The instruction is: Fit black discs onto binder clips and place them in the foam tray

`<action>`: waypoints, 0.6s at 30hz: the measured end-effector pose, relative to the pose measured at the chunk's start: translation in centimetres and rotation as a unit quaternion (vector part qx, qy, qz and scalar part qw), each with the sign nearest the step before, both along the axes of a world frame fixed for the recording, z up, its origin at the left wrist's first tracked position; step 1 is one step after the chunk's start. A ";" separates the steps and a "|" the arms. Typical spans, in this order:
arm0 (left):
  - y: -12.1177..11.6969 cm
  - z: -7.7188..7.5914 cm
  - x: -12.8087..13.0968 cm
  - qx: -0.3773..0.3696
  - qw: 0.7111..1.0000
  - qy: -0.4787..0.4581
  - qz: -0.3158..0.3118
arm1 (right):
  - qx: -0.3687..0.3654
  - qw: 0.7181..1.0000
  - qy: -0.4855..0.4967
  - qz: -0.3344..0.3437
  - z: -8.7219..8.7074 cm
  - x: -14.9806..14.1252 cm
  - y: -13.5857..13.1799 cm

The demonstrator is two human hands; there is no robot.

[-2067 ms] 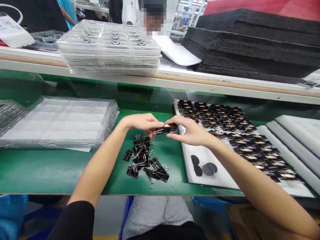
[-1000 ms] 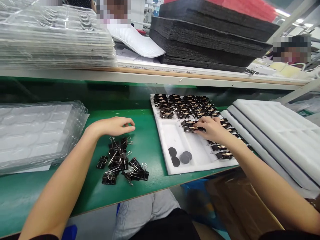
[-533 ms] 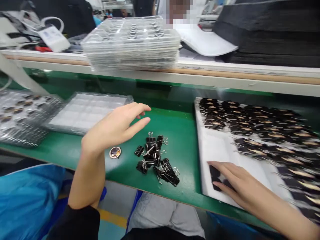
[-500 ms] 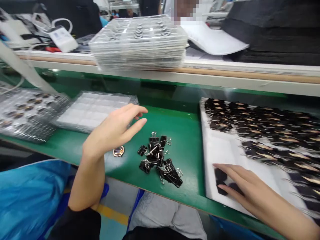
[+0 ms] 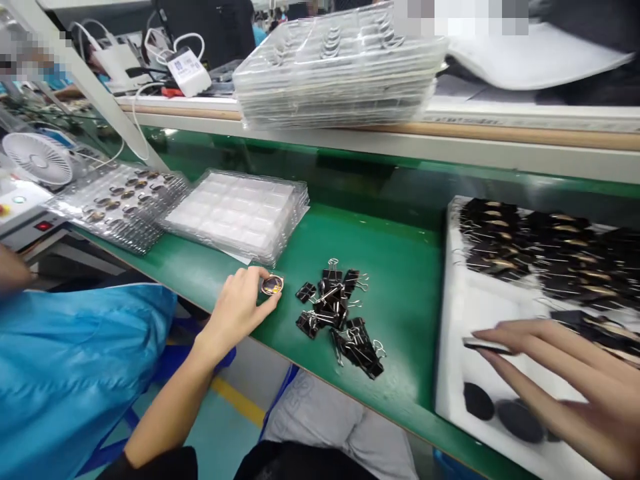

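Observation:
My left hand [image 5: 240, 301] has thumb and forefinger closed round the rim of a small watch case [image 5: 272, 285] with a shiny dark face, at the green bench top. Just right of it lies a heap of black binder clips [image 5: 333, 307] with silver wire handles. My right hand [image 5: 560, 363] pinches a thin round disc [image 5: 487, 345], seen edge-on, above a white foam tray [image 5: 447, 373]. Under that hand, dark round discs [image 5: 479, 401] lie in the tray, some partly hidden. Rows of clipped black pieces [image 5: 500, 233] fill the tray's far part.
Left on the green bench [image 5: 400, 267] stand a stack of clear trays with white pockets [image 5: 235, 207] and a tray stack with round watch parts [image 5: 125, 200]. More clear trays [image 5: 340, 87] sit on the shelf above. A blue-clothed person [image 5: 85, 373] is close on my left.
My left hand has come down onto the watch case and gripped it. My right hand has lifted a disc from the foam tray. The camera view has turned left.

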State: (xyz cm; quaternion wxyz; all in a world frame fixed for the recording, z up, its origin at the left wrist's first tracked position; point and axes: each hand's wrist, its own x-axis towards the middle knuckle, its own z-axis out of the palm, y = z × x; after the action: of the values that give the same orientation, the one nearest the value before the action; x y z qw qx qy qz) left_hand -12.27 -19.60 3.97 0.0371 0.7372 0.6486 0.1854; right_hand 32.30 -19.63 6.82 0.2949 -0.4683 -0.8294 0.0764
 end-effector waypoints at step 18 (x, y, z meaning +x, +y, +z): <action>21.8 -4.3 15.2 -0.118 0.904 -0.157 -0.379 | 0.020 0.998 -0.030 -0.043 -6.2 -7.6 12.8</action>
State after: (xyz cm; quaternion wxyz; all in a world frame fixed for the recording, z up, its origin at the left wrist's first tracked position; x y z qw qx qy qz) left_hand 2.89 2.18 -0.37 0.2929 0.8789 0.3235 0.1928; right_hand 24.75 -6.81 0.58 0.2823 -0.4997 -0.8182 0.0332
